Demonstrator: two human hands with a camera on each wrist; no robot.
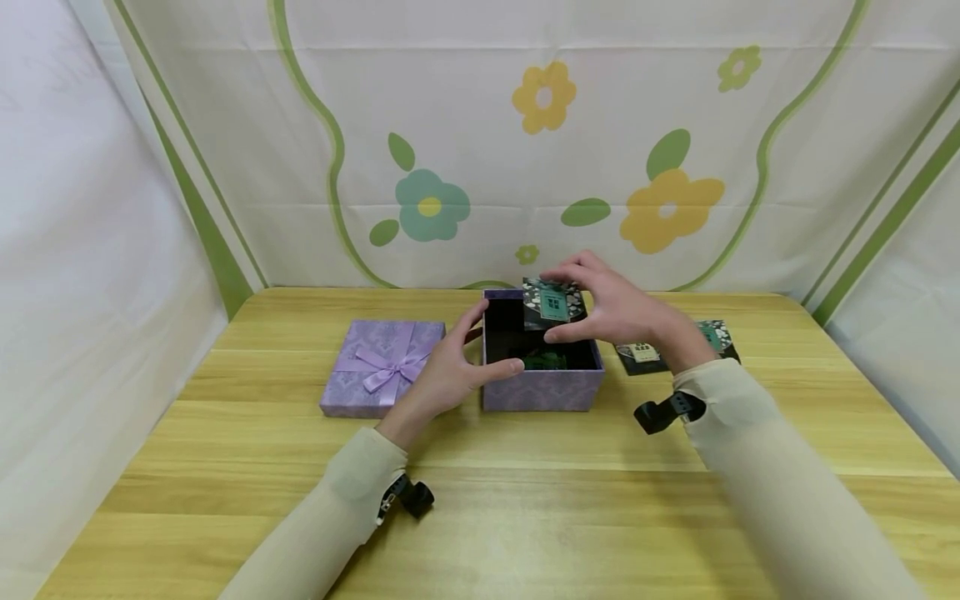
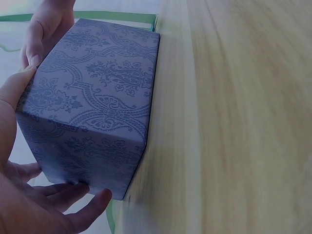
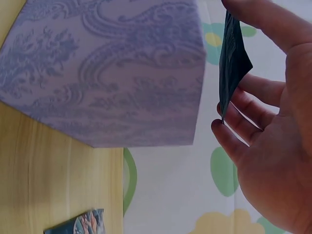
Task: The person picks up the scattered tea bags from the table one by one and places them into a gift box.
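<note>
A purple patterned gift box [image 1: 542, 391] stands lidless on the table. My left hand [image 1: 453, 367] holds it at its left front corner, thumb on the front rim and fingers along the left side. Above the box's right half, my right hand [image 1: 611, 307] pinches a dark floral packet [image 1: 542, 310] with a green label by its edges. In the right wrist view the packet [image 3: 233, 58] is seen nearly edge-on between thumb and fingers. Inside the box lies something dark with green on it [image 1: 544, 360], partly in shadow.
The purple lid [image 1: 386, 367] with a ribbon bow lies left of the box. Right of the box, partly behind my right wrist, are a dark packet with a cream label [image 1: 641, 357] and one with a green label [image 1: 718, 335]. A flowered cloth [image 1: 487, 150] hangs behind the table.
</note>
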